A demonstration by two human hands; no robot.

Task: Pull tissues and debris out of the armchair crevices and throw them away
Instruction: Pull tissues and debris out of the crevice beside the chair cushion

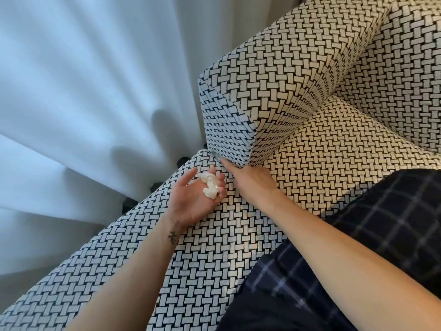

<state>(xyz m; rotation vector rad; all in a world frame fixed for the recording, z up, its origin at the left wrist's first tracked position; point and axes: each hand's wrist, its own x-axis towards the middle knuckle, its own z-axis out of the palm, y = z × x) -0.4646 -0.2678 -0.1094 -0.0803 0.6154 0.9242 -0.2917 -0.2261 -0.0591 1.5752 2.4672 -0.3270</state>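
Note:
The armchair (298,75) is covered in a black-and-cream basket-weave fabric. My left hand (193,199) lies palm up over the seat's front part, fingers relaxed, with a crumpled white tissue (210,186) resting on them. My right hand (250,185) reaches to the crevice (229,163) where the upright block meets the seat. Its index finger is straight, with the tip at the gap. Its other fingers are hidden under the hand. A small grey bit of debris (214,154) shows in the gap just beyond the fingertip.
A white curtain (83,103) hangs close along the chair's left side. The seat cushion (346,151) lies to the right of the block. My leg in dark checked trousers (381,223) rests on the seat at the lower right.

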